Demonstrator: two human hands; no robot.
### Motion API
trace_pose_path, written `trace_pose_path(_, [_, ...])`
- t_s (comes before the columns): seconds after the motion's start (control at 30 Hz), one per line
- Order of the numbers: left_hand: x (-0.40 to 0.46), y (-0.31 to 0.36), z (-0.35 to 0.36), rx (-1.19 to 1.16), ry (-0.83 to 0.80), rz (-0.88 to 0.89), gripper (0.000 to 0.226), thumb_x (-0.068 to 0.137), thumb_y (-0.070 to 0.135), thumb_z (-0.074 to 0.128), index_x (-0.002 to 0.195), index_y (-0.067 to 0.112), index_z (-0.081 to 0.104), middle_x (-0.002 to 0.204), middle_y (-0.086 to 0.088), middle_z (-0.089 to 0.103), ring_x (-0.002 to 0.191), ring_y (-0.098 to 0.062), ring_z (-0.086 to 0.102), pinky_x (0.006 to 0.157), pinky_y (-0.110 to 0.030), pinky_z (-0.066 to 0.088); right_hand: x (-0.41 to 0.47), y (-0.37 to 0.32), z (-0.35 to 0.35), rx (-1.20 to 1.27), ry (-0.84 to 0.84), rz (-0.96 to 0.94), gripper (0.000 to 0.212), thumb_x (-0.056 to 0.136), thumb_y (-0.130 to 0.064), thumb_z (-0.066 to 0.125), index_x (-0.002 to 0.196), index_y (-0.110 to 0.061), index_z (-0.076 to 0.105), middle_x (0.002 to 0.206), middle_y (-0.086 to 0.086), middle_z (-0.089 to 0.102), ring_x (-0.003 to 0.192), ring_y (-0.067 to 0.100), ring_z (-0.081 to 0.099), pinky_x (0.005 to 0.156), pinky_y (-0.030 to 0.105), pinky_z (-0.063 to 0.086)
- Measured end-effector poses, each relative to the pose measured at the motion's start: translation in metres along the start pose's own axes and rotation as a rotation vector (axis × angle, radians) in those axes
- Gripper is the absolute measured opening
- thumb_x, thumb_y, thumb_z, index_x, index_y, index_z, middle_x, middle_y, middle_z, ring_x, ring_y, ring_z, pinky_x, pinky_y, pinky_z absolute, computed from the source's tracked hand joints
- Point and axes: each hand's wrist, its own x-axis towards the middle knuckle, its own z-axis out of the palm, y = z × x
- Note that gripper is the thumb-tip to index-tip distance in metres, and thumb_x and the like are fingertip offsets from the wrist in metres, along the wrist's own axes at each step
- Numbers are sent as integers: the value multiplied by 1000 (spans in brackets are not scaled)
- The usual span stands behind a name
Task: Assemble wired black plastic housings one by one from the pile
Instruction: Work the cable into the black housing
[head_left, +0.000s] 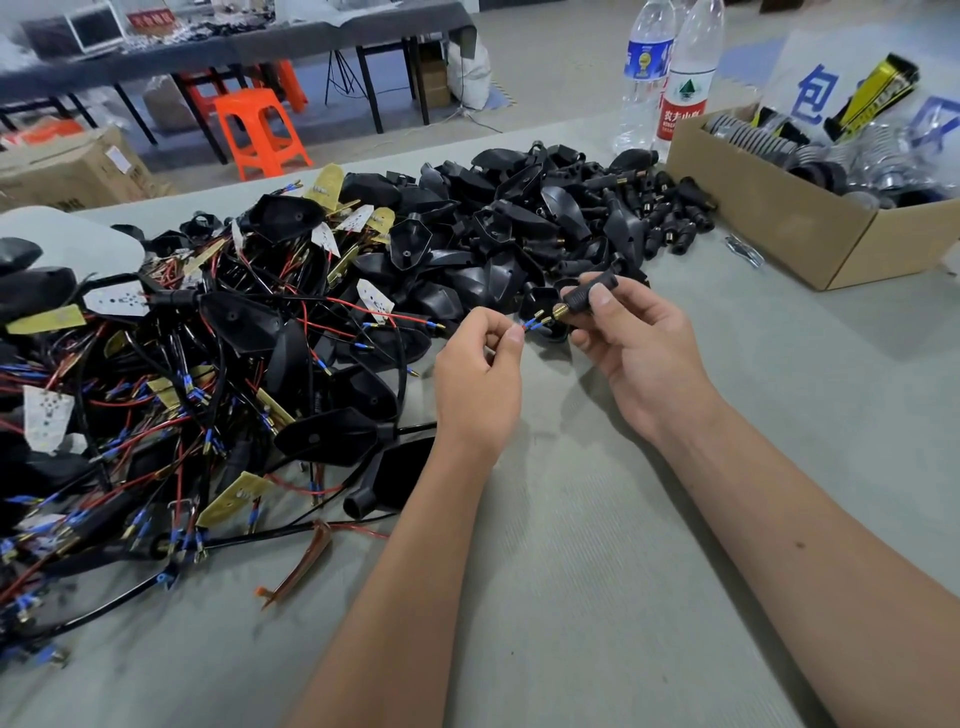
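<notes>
Workshop floor, grey felt-covered table (597, 597); orange stool (260, 132) and dark benches in the background at 11 o'clock. Cardboard box (769, 218) of bagged parts at 2 o'clock, two water bottles (670, 73) at 1 o'clock.

Pile of wired housings (171, 364) fills 9 to 10 o'clock, red and black leads tangled. Bare black shells (519, 223) heaped at 12 o'clock.

Left hand (480, 379) pinches wire ends (535, 321), blue sleeves with brass tips, between thumb and forefinger. Right hand (631, 348) grips a black stem (587, 296) between thumb and fingers, brass threaded end pointing at 9 o'clock toward the wire tips. Tips sit just beside the brass end, near centre, held above the table.

Step, as I read it: threading the leads into the stem's bore.

Risks:
- Two tips side by side could jam at the brass mouth if not lined up.
- The lead probably runs back toward the pile; a snag there could yank the tips out of the pinch.
- A loose grip lets the stem roll and the bore drifts off line.

Hard to make out:
- Whether the tips touch the brass end.
- Which housing the leads belong to; the lead is lost behind the left hand.
- A black part under the stem, partly covered by the right hand.
- Box contents blurred.
</notes>
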Motion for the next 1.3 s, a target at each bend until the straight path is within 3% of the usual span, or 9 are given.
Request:
trace_pose_path(0.43, [0,-2,1,-21,-20,3,19,102,8,58,83,10,58,71,1,50,65,-10,43,61,-20,38,-1,0,2,-12,-49,7,16,102,-3,57,114,2,65,100,12,76,80,15,72,66,22,56])
trace_pose_path(0.7, [2,-4,1,-21,6,-3,17,102,9,57,85,9,59,73,0,52,68,-13,45,62,-23,39,-1,-3,2,37,-34,-14,10,105,-9,53,110,-9,62,111,16,73,97,27,73,68,26,56])
trace_pose_path(0.87, [2,-5,0,-17,0,-1,17,102,9,57,85,10,59,73,2,53,68,-11,46,62,-19,39,-1,-1,0,-14,-60,-23,11,105,-10,54,112,-11,63,115,16,74,99,26,73,67,26,56])
trace_pose_path(1.0, [2,-3,0,-24,19,-1,16,102,7,57,86,9,60,74,1,54,69,-13,47,64,-22,40,0,0,0,-41,-68,-28,13,105,-11,54,114,-10,64,107,14,73,92,25,73,62,26,54])
trace_pose_path(1.1, [2,-2,0,-33,41,8,16,102,7,57,86,10,59,75,2,55,69,-13,47,65,-23,41,2,1,-2,-136,-52,-47,19,106,-14,56,121,-9,67,89,10,66,69,20,65,49,24,44])
trace_pose_path(1.23, [1,-1,0,-33,46,10,16,101,6,57,86,9,60,75,2,55,69,-13,47,65,-24,41,6,3,-5,-323,-46,-94,1,98,-18,69,99,-18,70,78,12,62,55,15,48,47,23,34])
trace_pose_path(1.3, [1,-1,0,-37,43,11,16,101,6,57,86,8,60,74,2,54,69,-14,46,65,-25,41,7,6,-6,-339,-67,-121,10,99,-17,67,93,-18,74,75,18,52,57,15,40,49,23,31])
